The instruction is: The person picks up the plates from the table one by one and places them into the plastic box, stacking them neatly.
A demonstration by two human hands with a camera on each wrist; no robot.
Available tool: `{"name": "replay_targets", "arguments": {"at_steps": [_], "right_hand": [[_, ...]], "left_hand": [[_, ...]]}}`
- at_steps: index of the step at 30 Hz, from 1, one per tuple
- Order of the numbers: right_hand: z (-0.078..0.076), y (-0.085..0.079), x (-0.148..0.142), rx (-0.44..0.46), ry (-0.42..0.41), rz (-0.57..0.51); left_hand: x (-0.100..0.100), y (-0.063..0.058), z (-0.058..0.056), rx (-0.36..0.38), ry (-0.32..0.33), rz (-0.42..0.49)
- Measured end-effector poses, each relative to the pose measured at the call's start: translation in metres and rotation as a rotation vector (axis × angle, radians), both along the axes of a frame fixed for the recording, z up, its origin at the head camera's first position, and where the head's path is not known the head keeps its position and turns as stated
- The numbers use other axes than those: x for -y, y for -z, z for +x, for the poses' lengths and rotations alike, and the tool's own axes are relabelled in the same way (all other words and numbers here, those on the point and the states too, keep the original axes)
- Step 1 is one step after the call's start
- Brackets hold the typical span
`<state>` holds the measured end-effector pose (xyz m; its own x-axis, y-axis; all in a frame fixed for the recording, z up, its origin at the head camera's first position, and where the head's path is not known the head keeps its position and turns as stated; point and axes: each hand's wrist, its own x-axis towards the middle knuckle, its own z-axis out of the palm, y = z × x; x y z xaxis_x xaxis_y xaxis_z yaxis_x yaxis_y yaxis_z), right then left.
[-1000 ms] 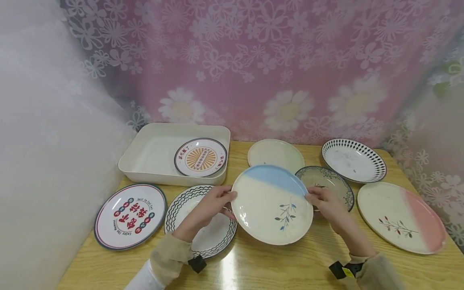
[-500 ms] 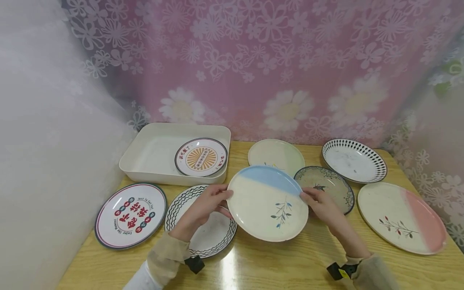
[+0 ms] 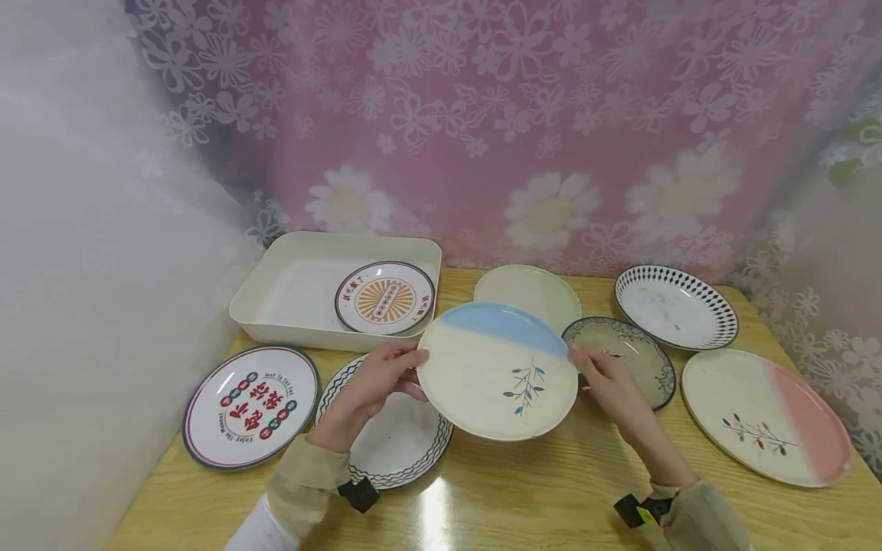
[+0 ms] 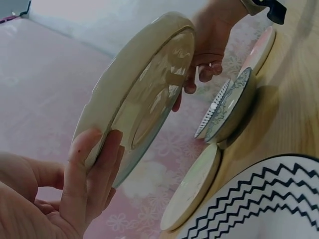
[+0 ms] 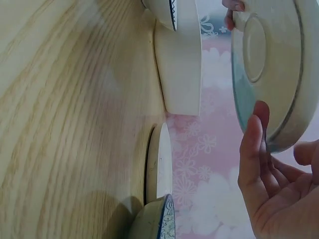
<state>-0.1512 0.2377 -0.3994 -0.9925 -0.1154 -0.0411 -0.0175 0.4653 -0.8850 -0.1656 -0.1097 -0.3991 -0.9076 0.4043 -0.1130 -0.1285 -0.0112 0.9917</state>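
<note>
The wooden table (image 3: 524, 501) carries a white bin (image 3: 303, 338), in whose right end one sunburst-patterned plate (image 3: 384, 298) sits at a tilt; the bin serves as landmark here. Far to the right of the bin and nearer the person lies a pink-edged plate (image 3: 765, 417). The blue-edged plate (image 3: 498, 371) is held raised off the table, slanted, just right of the bin and in front of it. Directly in front of the bin is a zigzag-rimmed plate (image 3: 406, 440), and to its front left a red-lettered plate (image 3: 251, 405). Well to the bin's right stands a dish with a diamond-patterned rim (image 3: 675, 306); between them are a dark-rimmed bowl (image 3: 634, 367) and a pale green plate (image 3: 527, 287), partly covered from view. The left hand (image 3: 375, 383) pinches the blue-edged plate's side nearest the bin, and the right hand (image 3: 613, 383) pinches the opposite side, each with thumb at the rim and fingers beneath. Compared with a second ago, the blue-edged plate and both hands have shifted toward the bin, the plate a little higher; the other dishes keep their places.
</note>
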Motion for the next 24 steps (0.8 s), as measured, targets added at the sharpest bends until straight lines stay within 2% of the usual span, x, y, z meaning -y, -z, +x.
{"name": "replay_targets", "arguments": {"at_steps": [5, 10, 18, 24], "right_hand": [[0.003, 0.002, 0.002, -0.044, -0.024, -0.105], [0.004, 0.003, 0.000, -0.097, -0.087, -0.207], [0.004, 0.003, -0.003, -0.091, -0.104, -0.210], [0.005, 0.004, -0.007, -0.105, -0.095, -0.214]], "left_hand": [[0.009, -0.007, -0.001, -0.015, -0.008, 0.005], [0.020, -0.011, -0.004, -0.025, -0.063, 0.041], [0.042, -0.018, -0.014, -0.062, -0.161, 0.040], [0.061, -0.023, -0.027, -0.022, -0.276, 0.066]]}}
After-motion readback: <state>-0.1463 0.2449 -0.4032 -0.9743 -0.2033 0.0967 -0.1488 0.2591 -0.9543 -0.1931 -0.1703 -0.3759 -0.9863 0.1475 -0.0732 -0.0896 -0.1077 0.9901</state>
